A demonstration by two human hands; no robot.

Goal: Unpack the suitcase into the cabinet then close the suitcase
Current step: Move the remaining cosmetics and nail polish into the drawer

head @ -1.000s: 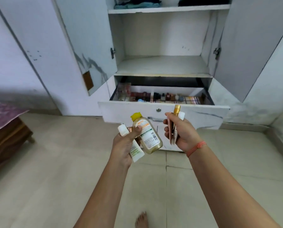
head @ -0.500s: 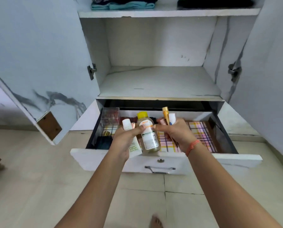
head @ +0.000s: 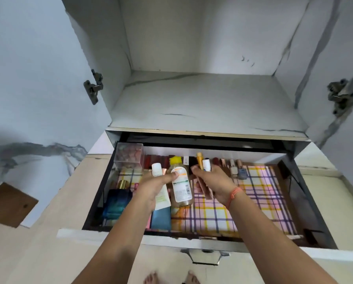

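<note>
Both hands hover over the open cabinet drawer (head: 323, 226). My left hand (head: 151, 189) grips a clear bottle with a yellow cap (head: 180, 185) and a white tube (head: 160, 187) together. My right hand (head: 214, 184) holds a bundle of slim cosmetics (head: 203, 165): a gold-capped stick, a white-capped one and a rose-coloured case sticking out below. A checked liner (head: 253, 201) covers the drawer floor. The suitcase is out of view.
A clear box (head: 128, 155) sits in the drawer's back left corner, with a blue perfume bottle (head: 117, 201) and a blue box (head: 161, 219) in front of it. Small bottles and lipsticks (head: 236, 168) line the back wall. The shelf above (head: 202, 103) is bare; both doors stand open.
I have stepped up to the cabinet. Both hands, still carrying their items, have gone from in front of the drawer to over its inside.
</note>
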